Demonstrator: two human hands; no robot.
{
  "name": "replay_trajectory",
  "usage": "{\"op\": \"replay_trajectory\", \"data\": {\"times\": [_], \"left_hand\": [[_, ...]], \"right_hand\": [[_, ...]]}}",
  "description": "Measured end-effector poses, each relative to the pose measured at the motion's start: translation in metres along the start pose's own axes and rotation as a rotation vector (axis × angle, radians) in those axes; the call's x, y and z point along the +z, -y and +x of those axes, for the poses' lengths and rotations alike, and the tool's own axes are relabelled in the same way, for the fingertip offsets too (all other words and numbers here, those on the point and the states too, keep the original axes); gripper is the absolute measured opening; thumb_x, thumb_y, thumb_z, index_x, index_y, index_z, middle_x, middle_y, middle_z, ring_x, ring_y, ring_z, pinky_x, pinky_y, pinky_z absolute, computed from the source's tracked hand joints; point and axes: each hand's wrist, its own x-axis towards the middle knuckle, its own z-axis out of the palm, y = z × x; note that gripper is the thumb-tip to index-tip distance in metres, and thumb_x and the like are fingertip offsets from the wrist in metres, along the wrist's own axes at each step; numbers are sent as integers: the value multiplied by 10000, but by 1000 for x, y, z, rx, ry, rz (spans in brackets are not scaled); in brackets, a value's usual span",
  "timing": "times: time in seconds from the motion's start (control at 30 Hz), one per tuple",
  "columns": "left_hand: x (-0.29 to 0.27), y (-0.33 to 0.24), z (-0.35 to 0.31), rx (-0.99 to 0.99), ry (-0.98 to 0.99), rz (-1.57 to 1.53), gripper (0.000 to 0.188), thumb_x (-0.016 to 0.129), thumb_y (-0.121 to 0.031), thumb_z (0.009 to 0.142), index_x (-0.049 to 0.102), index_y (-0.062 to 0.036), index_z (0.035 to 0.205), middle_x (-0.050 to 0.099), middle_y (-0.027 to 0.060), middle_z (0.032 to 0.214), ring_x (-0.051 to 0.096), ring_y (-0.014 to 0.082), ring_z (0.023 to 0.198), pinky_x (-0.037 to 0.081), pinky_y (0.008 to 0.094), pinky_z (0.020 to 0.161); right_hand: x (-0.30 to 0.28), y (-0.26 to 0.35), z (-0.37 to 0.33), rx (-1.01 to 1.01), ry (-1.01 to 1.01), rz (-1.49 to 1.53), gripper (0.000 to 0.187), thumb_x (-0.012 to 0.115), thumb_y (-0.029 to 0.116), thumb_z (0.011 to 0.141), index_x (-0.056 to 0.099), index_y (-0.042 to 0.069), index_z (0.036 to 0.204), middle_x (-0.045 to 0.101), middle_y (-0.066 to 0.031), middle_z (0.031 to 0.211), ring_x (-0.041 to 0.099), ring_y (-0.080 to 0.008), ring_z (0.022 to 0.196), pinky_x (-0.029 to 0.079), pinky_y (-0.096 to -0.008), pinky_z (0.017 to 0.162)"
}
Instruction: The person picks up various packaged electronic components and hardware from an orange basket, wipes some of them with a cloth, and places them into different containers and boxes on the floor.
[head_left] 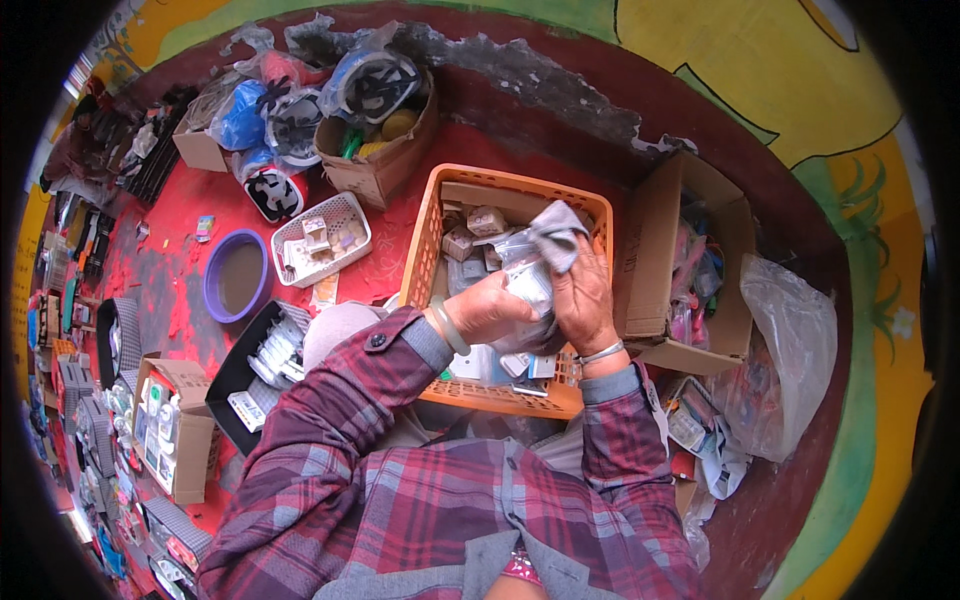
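Over an orange plastic basket, my left hand is closed on a clear plastic packet; its contents I cannot make out. My right hand grips a folded grey cloth, which sticks up above the fingers and rests against the packet. Inside the basket, small boxes and clear-wrapped items lie beyond my hands. Nearer to me in it are white and blue packages, partly hidden under my wrists.
A cardboard box of colourful bagged things stands right of the basket, beside a clear plastic sheet. To the left are a white basket, a purple basin and a black tray. Another filled carton stands by the wall.
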Motion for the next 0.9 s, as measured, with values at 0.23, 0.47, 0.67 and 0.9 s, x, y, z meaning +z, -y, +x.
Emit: {"op": "replay_trajectory", "data": {"times": [0.23, 0.47, 0.67, 0.9], "left_hand": [[-19, 5, 4, 67, -105, 318, 469, 649, -74, 788, 476, -38, 1222, 535, 55, 1178, 504, 172, 1078, 414, 315, 929], [-1, -6, -1, -304, -108, 763, 308, 561, -13, 777, 554, -55, 1082, 559, 45, 973, 546, 119, 820, 464, 229, 629], [8, -20, -7, 92, 109, 677, 804, 480, 121, 680, 253, -95, 1421, 435, 33, 1286, 422, 112, 1159, 360, 256, 959], [-7, -44, -6, 156, -94, 13, 677, 605, 35, 667, 389, -48, 1303, 538, 97, 1183, 512, 256, 1114, 431, 439, 926]], "right_hand": [[7, 34, -4, -248, 35, 224, 373, 391, 290, 916, 586, 80, 1154, 507, -132, 1240, 404, -307, 1218, 209, -440, 1058], [8, 10, 2, -186, -25, -59, 282, 428, 260, 894, 642, 100, 985, 585, -72, 913, 527, -253, 937, 280, -441, 989], [16, -53, -14, 420, -37, 290, 402, 416, 345, 924, 595, -9, 860, 569, -192, 709, 562, -349, 683, 434, -390, 640], [9, -85, -21, 1054, -146, 790, 389, 477, 343, 927, 629, -10, 865, 634, -79, 763, 574, -174, 635, 467, -322, 605]]}}
